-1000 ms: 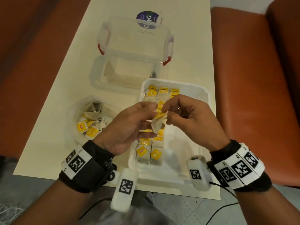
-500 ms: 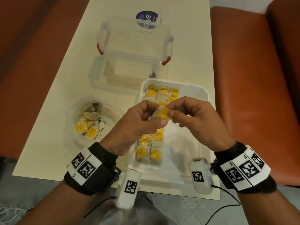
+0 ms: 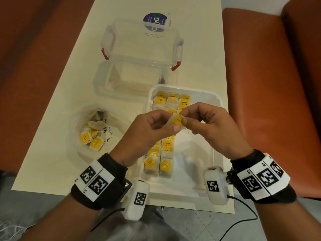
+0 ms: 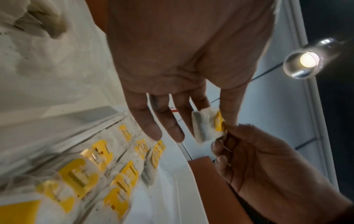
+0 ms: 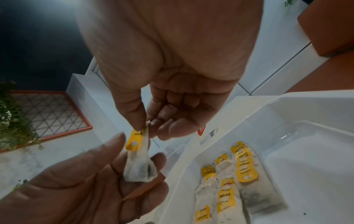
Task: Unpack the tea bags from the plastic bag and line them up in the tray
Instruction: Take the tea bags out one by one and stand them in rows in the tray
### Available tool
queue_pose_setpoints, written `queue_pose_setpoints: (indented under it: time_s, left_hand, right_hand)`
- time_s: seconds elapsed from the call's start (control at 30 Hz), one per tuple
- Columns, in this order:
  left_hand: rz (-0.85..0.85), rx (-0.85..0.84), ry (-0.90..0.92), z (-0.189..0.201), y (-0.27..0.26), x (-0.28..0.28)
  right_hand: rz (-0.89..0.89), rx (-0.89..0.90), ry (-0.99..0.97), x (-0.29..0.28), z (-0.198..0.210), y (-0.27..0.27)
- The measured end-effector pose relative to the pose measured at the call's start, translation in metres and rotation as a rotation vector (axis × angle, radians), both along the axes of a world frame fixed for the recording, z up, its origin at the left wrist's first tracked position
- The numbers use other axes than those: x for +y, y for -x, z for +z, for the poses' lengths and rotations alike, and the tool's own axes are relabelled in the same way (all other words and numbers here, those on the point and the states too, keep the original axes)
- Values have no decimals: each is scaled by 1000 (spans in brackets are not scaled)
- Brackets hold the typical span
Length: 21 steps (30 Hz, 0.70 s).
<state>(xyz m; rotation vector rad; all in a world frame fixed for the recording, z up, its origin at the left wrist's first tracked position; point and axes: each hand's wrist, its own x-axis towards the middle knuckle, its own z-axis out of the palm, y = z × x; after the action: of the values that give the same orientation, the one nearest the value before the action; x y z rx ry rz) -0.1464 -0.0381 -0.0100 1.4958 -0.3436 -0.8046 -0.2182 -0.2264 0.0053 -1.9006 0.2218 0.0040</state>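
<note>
One tea bag (image 3: 175,121) with a yellow tag is held above the white tray (image 3: 214,153) between both hands. My left hand (image 3: 171,121) pinches its paper body with thumb and forefinger. My right hand (image 3: 182,117) pinches the tag end. In the left wrist view, the tea bag (image 4: 205,126) sits between my left thumb and forefinger, and the other fingers are straight. The right wrist view shows the tea bag (image 5: 138,165) hanging from my right fingertips. Rows of tea bags (image 3: 160,161) lie along the tray's left side. The crumpled plastic bag (image 3: 78,119) to the tray's left holds several more tea bags (image 3: 91,139).
A clear lidded box with red clasps (image 3: 142,42) stands at the far end of the cream table (image 3: 52,153), with a second clear box (image 3: 128,80) in front of it. Orange seats (image 3: 269,84) flank the table. Tea dust speckles the tray floor.
The tea bag hung down from its tag a second ago. Now both hands hold it drawn up level between their fingertips, slightly farther over the tray.
</note>
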Motion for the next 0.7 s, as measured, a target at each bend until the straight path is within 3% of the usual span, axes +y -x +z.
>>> queue_pose_setpoints:
  time_s: [0.13,0.37,0.53,0.7]
  left_hand:
    - [24,-131,-137,-7,4,-3]
    - [-21,-99,-255,-10,7,-1]
    - [67,-72,-263,-7,2,14]
    - [108,-126,-284,-6,1,39]
  right_hand:
    - [-8,55,-31,1,-3,2]
    - [-78,148,-79,1,-13,1]
    - [-166,141,149,-14,-37,-12]
    - [31,439,307,-19,-52,-22]
